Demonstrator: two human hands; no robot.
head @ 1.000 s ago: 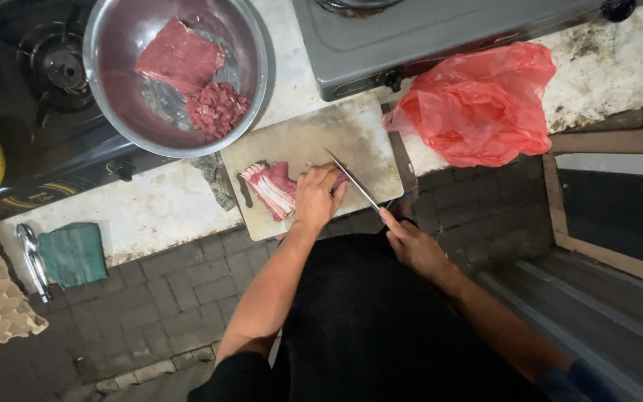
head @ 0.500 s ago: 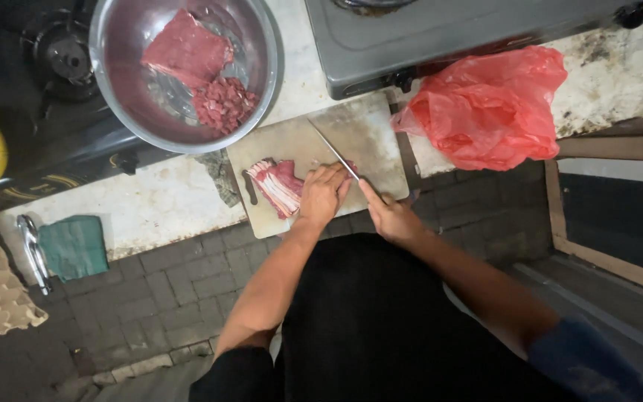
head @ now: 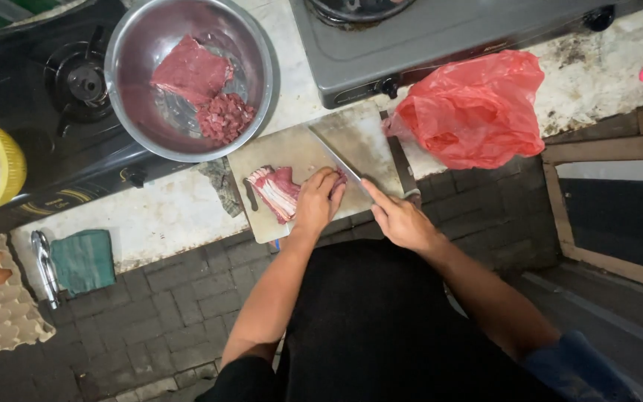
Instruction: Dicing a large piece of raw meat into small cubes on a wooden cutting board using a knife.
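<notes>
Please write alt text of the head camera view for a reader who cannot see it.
A person slices raw meat on a cutting board: the left hand steadies it, the right hand holds a knife. A metal bowl of meat stands behind, a red plastic bag beside.

left hand (head: pixel 316 201) pressing flat, right hand (head: pixel 400 219) clenched
</notes>
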